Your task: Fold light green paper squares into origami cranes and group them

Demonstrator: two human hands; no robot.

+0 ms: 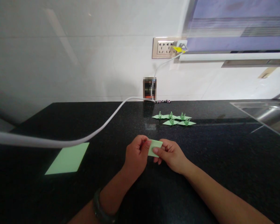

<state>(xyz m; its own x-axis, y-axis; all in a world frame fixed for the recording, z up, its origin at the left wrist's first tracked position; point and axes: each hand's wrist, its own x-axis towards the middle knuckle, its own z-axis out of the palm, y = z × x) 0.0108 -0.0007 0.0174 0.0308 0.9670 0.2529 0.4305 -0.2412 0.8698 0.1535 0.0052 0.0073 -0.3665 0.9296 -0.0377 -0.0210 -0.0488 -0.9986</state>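
Between my two hands is a small folded piece of light green paper, held just above the black countertop. My left hand pinches its left edge between thumb and fingers. On its right side, my right hand grips it with the thumb lying across the front face; some fingers are hidden behind it. Beyond my hands, several green paper cranes stand in two short rows. Off to the left lies a stack or sheet of green paper, its top edge partly covered by a white cable.
The white cable runs across the left side to a wall socket. A dark upright object, blurred out, leans on the wall near a beaded string. A metal sink is set into the black countertop at right.
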